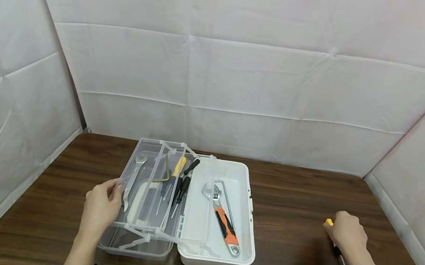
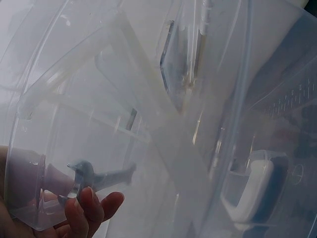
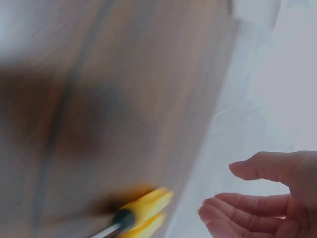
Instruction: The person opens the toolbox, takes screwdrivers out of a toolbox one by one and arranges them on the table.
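In the head view a toolbox lies opened out, with a white half [image 1: 226,173] on the right and a clear half on the left. My left hand [image 1: 100,207] pinches the left edge of the clear plastic tray [image 1: 145,222] over the clear half. A silver wrench [image 1: 136,171] shows right beside those fingers. Far to the right, my right hand [image 1: 348,232] is over a screwdriver with a yellow and black handle [image 3: 148,210]. In the right wrist view its thumb and fingers are apart, and the handle lies just off the fingertips.
An orange-handled adjustable wrench [image 1: 230,232] and a silver hex key [image 1: 226,196] lie in the white half. Several screwdrivers, one with a yellow handle [image 1: 179,165], show in the clear half. White cloth walls [image 1: 247,82] close off the wooden table [image 1: 298,204] behind and at both sides.
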`<state>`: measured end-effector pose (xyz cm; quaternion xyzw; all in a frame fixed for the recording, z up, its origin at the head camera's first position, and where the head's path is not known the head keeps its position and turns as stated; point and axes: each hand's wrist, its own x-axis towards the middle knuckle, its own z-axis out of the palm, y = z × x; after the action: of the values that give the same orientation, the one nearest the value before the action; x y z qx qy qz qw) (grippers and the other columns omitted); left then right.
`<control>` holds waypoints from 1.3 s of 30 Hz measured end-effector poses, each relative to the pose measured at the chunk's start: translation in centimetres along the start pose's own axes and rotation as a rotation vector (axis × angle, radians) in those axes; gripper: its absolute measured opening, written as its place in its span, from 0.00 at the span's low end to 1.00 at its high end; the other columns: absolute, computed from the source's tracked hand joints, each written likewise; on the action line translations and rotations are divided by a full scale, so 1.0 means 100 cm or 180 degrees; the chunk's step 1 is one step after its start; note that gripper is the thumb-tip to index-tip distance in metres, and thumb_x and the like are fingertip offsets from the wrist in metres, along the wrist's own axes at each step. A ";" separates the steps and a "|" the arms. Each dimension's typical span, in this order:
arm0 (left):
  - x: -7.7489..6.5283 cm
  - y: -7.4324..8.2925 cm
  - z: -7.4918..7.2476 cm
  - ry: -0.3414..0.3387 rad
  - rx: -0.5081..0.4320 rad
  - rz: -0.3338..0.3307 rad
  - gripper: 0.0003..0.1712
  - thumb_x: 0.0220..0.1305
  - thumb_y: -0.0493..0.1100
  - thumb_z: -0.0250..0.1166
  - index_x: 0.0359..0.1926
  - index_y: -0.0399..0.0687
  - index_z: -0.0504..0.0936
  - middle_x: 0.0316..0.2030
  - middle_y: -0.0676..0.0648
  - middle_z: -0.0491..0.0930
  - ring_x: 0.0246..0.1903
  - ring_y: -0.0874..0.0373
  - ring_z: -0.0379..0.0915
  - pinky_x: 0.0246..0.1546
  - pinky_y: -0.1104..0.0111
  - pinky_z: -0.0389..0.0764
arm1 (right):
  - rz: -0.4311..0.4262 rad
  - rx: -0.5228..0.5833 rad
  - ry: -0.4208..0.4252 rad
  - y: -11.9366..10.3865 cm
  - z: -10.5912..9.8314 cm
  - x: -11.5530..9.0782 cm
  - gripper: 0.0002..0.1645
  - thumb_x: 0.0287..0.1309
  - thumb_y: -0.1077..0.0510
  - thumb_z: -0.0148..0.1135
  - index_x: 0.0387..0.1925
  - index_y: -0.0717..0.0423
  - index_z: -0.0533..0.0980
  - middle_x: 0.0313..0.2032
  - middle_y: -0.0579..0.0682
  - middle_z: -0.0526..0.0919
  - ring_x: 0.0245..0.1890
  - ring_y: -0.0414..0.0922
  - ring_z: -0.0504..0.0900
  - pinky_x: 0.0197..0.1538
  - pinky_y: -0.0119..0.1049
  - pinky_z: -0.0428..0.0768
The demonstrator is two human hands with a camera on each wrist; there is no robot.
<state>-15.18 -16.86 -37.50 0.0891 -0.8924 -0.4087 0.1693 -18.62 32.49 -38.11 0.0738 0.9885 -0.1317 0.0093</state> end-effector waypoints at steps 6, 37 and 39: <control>0.000 -0.001 0.000 0.0009 -0.0016 0.0013 0.18 0.61 0.35 0.49 0.48 0.28 0.74 0.41 0.29 0.75 0.45 0.35 0.69 0.41 0.47 0.68 | -0.0456 0.0180 0.0078 -0.044 -0.012 -0.004 0.15 0.53 0.59 0.58 0.34 0.71 0.75 0.29 0.62 0.78 0.22 0.50 0.76 0.23 0.43 0.72; 0.001 -0.002 0.000 -0.0042 -0.0010 -0.0062 0.18 0.62 0.36 0.49 0.49 0.29 0.74 0.40 0.30 0.76 0.45 0.36 0.70 0.41 0.48 0.68 | -0.1736 0.0376 -0.0324 -0.262 0.021 0.007 0.17 0.49 0.54 0.63 0.33 0.66 0.76 0.32 0.56 0.79 0.25 0.45 0.77 0.32 0.36 0.75; 0.001 -0.001 0.000 -0.0032 0.0000 -0.0054 0.18 0.62 0.36 0.49 0.48 0.29 0.74 0.40 0.30 0.76 0.45 0.36 0.70 0.41 0.48 0.68 | -0.1751 0.0385 -0.0366 -0.267 0.026 0.006 0.18 0.49 0.54 0.63 0.34 0.67 0.75 0.32 0.57 0.79 0.26 0.45 0.77 0.34 0.36 0.75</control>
<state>-15.27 -16.97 -37.58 0.0946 -0.8924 -0.4106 0.1614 -23.21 6.37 -33.73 -0.2042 0.9596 -0.1920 0.0248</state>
